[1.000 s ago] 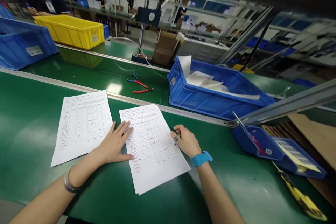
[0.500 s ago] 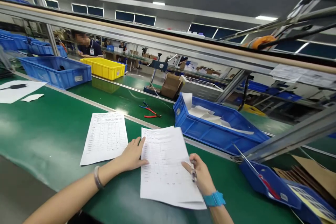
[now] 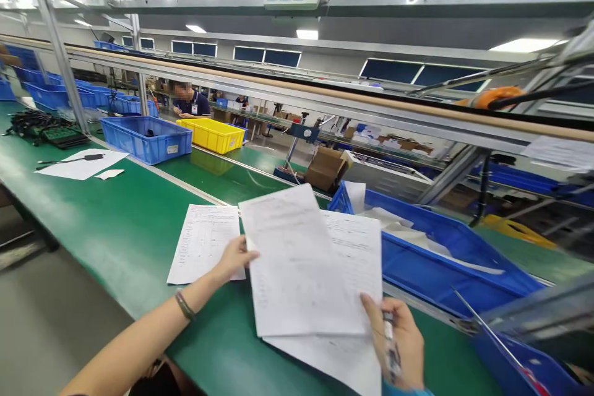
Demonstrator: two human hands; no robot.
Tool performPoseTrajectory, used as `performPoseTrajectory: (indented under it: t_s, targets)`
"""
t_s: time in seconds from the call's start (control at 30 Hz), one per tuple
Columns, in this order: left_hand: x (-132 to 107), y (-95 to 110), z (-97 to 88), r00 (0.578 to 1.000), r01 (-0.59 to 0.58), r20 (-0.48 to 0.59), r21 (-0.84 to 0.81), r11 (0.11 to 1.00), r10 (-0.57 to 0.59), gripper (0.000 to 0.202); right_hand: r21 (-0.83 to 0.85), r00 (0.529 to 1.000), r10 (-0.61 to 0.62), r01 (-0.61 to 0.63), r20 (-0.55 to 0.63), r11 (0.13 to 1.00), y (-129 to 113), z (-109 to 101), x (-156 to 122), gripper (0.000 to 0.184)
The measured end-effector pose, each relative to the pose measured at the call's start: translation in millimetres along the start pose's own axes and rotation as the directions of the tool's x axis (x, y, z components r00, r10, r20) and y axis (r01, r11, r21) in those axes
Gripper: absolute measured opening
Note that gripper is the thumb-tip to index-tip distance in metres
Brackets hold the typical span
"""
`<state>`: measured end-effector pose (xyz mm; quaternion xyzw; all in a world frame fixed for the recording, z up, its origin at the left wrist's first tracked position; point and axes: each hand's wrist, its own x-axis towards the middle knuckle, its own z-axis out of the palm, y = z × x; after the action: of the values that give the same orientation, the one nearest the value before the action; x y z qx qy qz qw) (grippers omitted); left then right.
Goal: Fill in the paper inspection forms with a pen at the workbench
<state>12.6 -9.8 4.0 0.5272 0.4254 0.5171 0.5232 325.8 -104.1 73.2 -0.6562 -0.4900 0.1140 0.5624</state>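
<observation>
Left hand [image 3: 236, 257]: your fingers pinch the upper sheet [image 3: 288, 260] by its edge.
Right hand [image 3: 403, 343]: closed around your pen [image 3: 388, 329].
Other sheet [image 3: 204, 247]: lies near the bench [image 3: 134, 216]'s far edge.

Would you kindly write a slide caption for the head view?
Left hand and right hand hold printed sheets over a green workbench, a pen also in the right.
</observation>
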Motion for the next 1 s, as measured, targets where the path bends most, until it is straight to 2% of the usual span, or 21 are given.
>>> performPoseTrajectory:
  t_s: [0.13,0.27,0.33,0.4,0.43,0.5,0.57,0.6,0.63,0.67,0.7,0.77,0.8,0.83,0.87,0.9,1.0]
  targets:
    - [5,15,-84.2,0.985,-0.012,-0.165,0.197,0.98,0.045,0.06,0.033,0.999,-0.037,0.037,0.016,0.999,32,22,18,0.061]
    - [13,18,-166.1,0.935,0.137,-0.353,0.456,0.879,0.037,0.046,-0.027,0.994,-0.066,0.069,0.087,0.997,58,43,26,0.056]
    - [11,20,-191.1,0.919,0.21,-0.392,0.592,0.778,0.05,0.04,-0.086,0.987,-0.076,0.088,0.139,0.992,64,48,28,0.052]
    - [6,27,-198.6,0.922,0.206,-0.354,0.791,0.576,0.157,0.044,-0.191,0.967,-0.095,0.142,0.236,0.971,66,46,31,0.046]
    - [3,31,-194.8,0.922,0.177,-0.309,0.873,0.455,0.233,0.049,-0.252,0.952,-0.113,0.188,0.285,0.949,65,44,34,0.044]
    - [-2,41,-171.6,0.912,0.073,-0.164,0.967,0.242,0.376,0.056,-0.346,0.927,-0.167,0.287,0.336,0.893,58,36,41,0.04]
    - [-8,48,-130.3,0.907,-0.116,0.039,0.98,0.159,0.42,0.057,-0.357,0.923,-0.221,0.331,0.315,0.874,46,29,50,0.042]
    - [-11,49,-105.2,0.9,-0.266,0.189,0.952,0.152,0.393,0.058,-0.33,0.929,-0.222,0.318,0.297,0.889,37,27,54,0.044]
    - [-15,48,-78.7,0.875,-0.428,0.353,0.883,0.191,0.33,0.055,-0.286,0.937,-0.201,0.284,0.287,0.915,28,26,57,0.047]
    - [-19,46,-52.3,0.802,-0.595,0.546,0.767,0.24,0.241,0.053,-0.228,0.945,-0.166,0.234,0.283,0.945,18,26,58,0.049]
    - [-24,41,-27.3,0.692,-0.716,0.702,0.634,0.294,0.172,0.059,-0.16,0.951,-0.127,0.177,0.283,0.971,8,28,58,0.052]
    - [-36,27,14.7,0.482,-0.817,0.87,0.401,0.414,0.108,0.075,-0.016,0.95,-0.058,0.066,0.306,0.998,-7,36,55,0.054]
    - [-42,19,30.7,0.406,-0.826,0.909,0.321,0.464,0.094,0.084,0.055,0.944,-0.036,0.019,0.329,0.998,-11,41,52,0.053]
    - [-48,10,43.3,0.357,-0.82,0.93,0.266,0.507,0.088,0.092,0.123,0.934,-0.021,-0.024,0.357,0.992,-14,47,48,0.05]
    - [-54,3,52.8,0.333,-0.806,0.939,0.238,0.543,0.083,0.098,0.183,0.921,-0.004,-0.073,0.39,0.98,-15,53,44,0.045]
    - [-59,-4,59.9,0.331,-0.788,0.941,0.231,0.57,0.077,0.104,0.235,0.904,0.016,-0.128,0.427,0.963,-14,59,40,0.04]
    - [-73,-13,72.6,0.379,-0.742,0.923,0.258,0.619,0.069,0.113,0.331,0.852,0.066,-0.272,0.52,0.904,-4,77,27,0.036]
